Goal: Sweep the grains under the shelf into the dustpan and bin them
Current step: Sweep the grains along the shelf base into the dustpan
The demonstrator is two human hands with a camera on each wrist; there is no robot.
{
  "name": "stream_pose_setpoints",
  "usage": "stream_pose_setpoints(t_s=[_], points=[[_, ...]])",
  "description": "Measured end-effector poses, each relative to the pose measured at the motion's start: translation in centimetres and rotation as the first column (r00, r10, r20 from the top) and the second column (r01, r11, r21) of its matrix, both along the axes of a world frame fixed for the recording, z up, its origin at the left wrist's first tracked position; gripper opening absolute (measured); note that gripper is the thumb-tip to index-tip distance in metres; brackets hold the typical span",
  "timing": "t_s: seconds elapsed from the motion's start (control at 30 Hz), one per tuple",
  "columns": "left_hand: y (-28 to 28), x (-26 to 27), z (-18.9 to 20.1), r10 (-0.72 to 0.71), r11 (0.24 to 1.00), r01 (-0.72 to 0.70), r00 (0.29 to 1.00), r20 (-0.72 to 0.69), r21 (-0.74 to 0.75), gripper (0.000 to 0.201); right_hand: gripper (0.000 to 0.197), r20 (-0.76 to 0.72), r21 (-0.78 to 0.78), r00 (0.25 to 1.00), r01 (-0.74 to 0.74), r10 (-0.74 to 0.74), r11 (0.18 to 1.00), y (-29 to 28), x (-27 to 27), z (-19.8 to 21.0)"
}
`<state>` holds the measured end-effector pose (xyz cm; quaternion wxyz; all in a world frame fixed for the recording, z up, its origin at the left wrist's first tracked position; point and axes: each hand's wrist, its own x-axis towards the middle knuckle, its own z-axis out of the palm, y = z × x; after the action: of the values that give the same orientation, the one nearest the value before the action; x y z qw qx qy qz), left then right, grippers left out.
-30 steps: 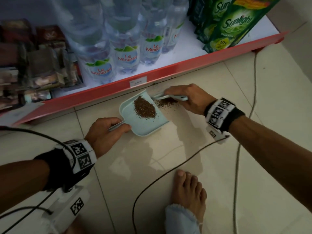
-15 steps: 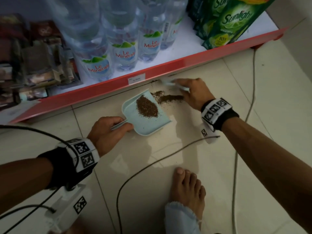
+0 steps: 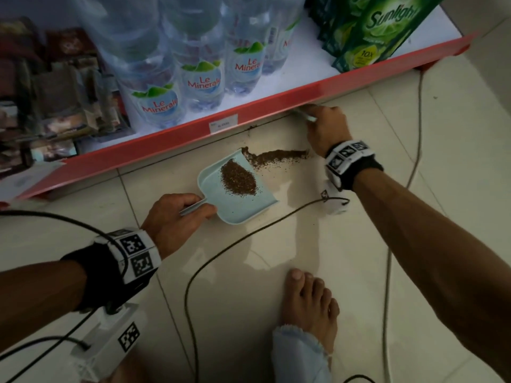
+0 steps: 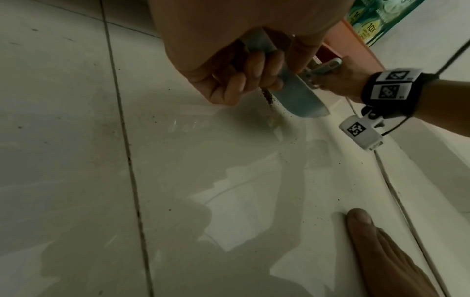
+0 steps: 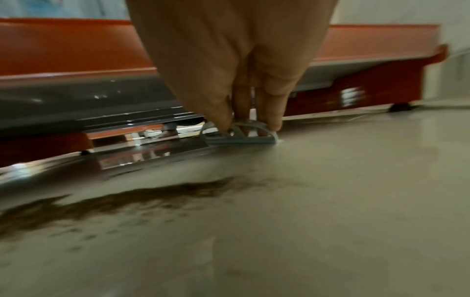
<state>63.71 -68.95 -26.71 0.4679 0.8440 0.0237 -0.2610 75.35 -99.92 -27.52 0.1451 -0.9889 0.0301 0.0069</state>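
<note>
A pale blue dustpan (image 3: 237, 200) lies on the floor tiles with a heap of brown grains (image 3: 238, 180) inside. My left hand (image 3: 177, 217) grips its handle (image 4: 262, 46). A streak of loose grains (image 3: 276, 156) runs from the pan's mouth to the right, seen blurred in the right wrist view (image 5: 127, 199). My right hand (image 3: 326, 128) holds a small pale brush (image 3: 304, 115) at the red shelf edge (image 3: 276, 105), its head (image 5: 239, 136) touching the floor by the gap under the shelf.
Water bottles (image 3: 199, 81) and green Sunlight pouches (image 3: 373, 31) stand on the shelf above. Black cables (image 3: 235, 241) cross the floor between my arms. My bare foot (image 3: 312, 302) rests on the tile near the bottom. A second cable (image 3: 414, 150) runs along the right.
My right hand has carried the brush away from the dustpan mouth, up and right to the shelf edge. A streak of grains is now exposed. The left hand and pan stay put.
</note>
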Motion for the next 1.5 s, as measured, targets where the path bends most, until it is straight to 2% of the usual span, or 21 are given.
stream_pose_setpoints(t_s=[0.03, 0.13, 0.2, 0.27, 0.33, 0.4, 0.5, 0.57, 0.63, 0.7, 0.8, 0.9, 0.97, 1.0, 1.07, 1.13, 1.17, 1.23, 1.33, 1.4, 1.5], points=[[1.6, 0.4, -0.1, 0.03, 0.999, -0.03, 0.999, -0.019, -0.034, 0.029, 0.044, -0.012, 0.039, 0.994, -0.111, 0.112, 0.993, 1.3, 0.0, 0.1], [0.3, 0.8, -0.2, 0.05, 0.998, -0.05, 0.999, 0.001, -0.044, 0.027, 0.035, -0.042, 0.179, 0.91, -0.399, 0.412, 0.9, 4.0, -1.5, 0.9], [0.3, 0.7, -0.1, 0.04, 0.998, -0.039, 0.999, 0.021, -0.046, 0.026, 0.032, -0.054, 0.218, 0.849, -0.504, 0.526, 0.836, 4.2, -2.9, 1.6], [1.0, 0.9, 0.0, 0.064, 0.997, -0.063, 0.998, 0.015, -0.052, 0.025, 0.031, 0.001, 0.25, 0.837, -0.529, 0.547, 0.811, 3.3, -4.2, 2.3], [1.4, 0.4, -0.1, 0.067, 0.997, -0.065, 0.997, 0.027, -0.047, 0.025, 0.031, 0.099, 0.233, 0.894, -0.447, 0.436, 0.864, 1.6, -4.7, 2.7], [1.9, 0.0, -0.4, 0.062, 0.997, -0.061, 0.998, 0.01, -0.049, 0.026, 0.034, 0.16, 0.11, 0.955, -0.267, 0.248, 0.957, -0.4, -4.2, 2.7], [2.4, -0.4, -1.0, 0.059, 0.998, -0.059, 0.998, -0.002, -0.024, 0.029, 0.036, 0.1, -0.072, 0.991, 0.097, -0.089, 0.993, -2.0, -2.0, 1.9], [2.7, -0.6, -1.3, 0.053, 0.998, -0.053, 0.999, 0.0, -0.016, 0.026, 0.04, 0.014, -0.061, 0.985, 0.17, -0.169, 0.984, -1.2, -0.7, 1.0], [2.7, -0.7, -1.4, 0.057, 0.998, -0.057, 0.998, -0.012, -0.016, 0.025, 0.042, 0.002, 0.008, 0.997, 0.071, -0.071, 0.997, 1.0, -0.1, 0.2], [2.6, -0.6, -1.4, 0.068, 0.997, -0.069, 0.997, -0.025, -0.025, 0.025, 0.041, 0.027, 0.113, 0.994, -0.109, 0.106, 0.988, 3.7, -0.1, -0.1], [2.8, -0.3, -1.2, 0.1, 0.994, -0.102, 0.994, -0.039, -0.044, 0.023, 0.036, -0.004, 0.177, 0.925, -0.374, 0.381, 0.91, 6.5, -1.1, 0.5], [3.2, -0.2, -1.1, 0.12, 0.991, -0.122, 0.992, -0.045, -0.054, 0.024, 0.035, -0.042, 0.239, 0.858, -0.489, 0.512, 0.839, 6.2, -2.6, 1.7], [3.6, -0.4, -1.1, 0.125, 0.991, -0.127, 0.991, -0.047, -0.049, 0.024, 0.033, 0.054, 0.245, 0.888, -0.455, 0.456, 0.856, 4.7, -3.5, 2.4], [3.8, -0.6, -1.2, 0.127, 0.99, -0.129, 0.991, -0.046, -0.05, 0.025, 0.034, 0.113, 0.231, 0.922, -0.386, 0.37, 0.893, 3.8, -3.8, 2.5], [4.3, -0.9, -1.5, 0.124, 0.991, -0.127, 0.991, -0.049, -0.052, 0.025, 0.035, 0.171, 0.136, 0.979, -0.134, 0.11, 0.982, 1.9, -3.7, 2.2], [4.7, -1.3, -1.9, 0.117, 0.991, -0.12, 0.991, -0.058, -0.051, 0.024, 0.037, 0.113, 0.01, 0.982, 0.153, -0.153, 0.988, 0.6, -2.8, 1.3], [4.9, -1.4, -2.1, 0.113, 0.992, -0.115, 0.992, -0.062, -0.043, 0.026, 0.039, 0.06, -0.027, 0.969, 0.241, -0.239, 0.97, 0.5, -2.3, 0.8], [5.4, -1.7, -2.3, 0.113, 0.992, -0.117, 0.99, -0.082, -0.042, 0.033, 0.042, -0.005, -0.011, 0.96, 0.279, -0.279, 0.96, 1.5, -1.2, -0.3], [6.0, -2.1, -2.4, 0.142, 0.988, -0.148, 0.985, -0.096, -0.052, 0.048, 0.036, 0.021, 0.064, 0.992, 0.123, -0.125, 0.99, 5.0, -0.3, -1.1], [6.3, -2.2, -2.3, 0.167, 0.982, -0.174, 0.982, -0.09, -0.068, 0.049, 0.028, 0.061, 0.148, 0.998, -0.021, 0.012, 0.989, 7.0, -0.1, -1.2], [6.8, -2.3, -2.0, 0.161, 0.981, -0.169, 0.983, -0.086, -0.095, 0.039, 0.034, 0.03, 0.23, 0.943, -0.33, 0.332, 0.915, 8.3, -1.1, -0.4]])
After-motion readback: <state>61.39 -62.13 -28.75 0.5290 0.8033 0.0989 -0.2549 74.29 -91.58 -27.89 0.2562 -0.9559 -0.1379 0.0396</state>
